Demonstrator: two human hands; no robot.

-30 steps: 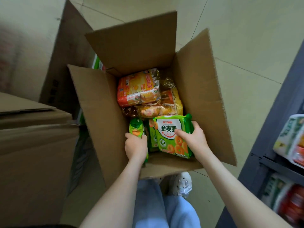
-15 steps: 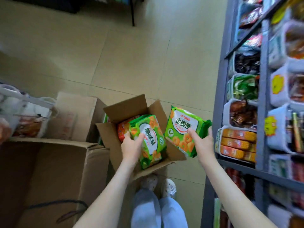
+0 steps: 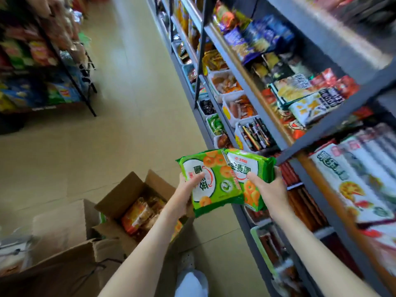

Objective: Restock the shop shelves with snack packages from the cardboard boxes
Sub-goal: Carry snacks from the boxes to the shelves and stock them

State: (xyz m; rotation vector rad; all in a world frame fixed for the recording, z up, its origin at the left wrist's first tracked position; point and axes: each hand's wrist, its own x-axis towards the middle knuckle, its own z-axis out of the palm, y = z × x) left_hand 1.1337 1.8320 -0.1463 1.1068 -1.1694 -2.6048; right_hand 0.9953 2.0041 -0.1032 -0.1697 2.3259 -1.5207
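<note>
- Snack packages [image 3: 214, 183], two green ones, overlap between the hands: left hand [image 3: 186, 192] grips one, right hand [image 3: 271, 189] the other.
- Shelves [image 3: 285, 143] lie right of the hands; each pack is best slid in flat, singly.

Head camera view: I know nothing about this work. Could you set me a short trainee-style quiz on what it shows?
1. True or false: the left hand holds one green pack, and the right hand holds a second pack.
2. Where is the open box? A on a shelf; B on the floor; C in the right hand.
3. Fill in: the shelves stand on the person's ____ side.
Key: 1 true; 2 B; 3 right.
</note>
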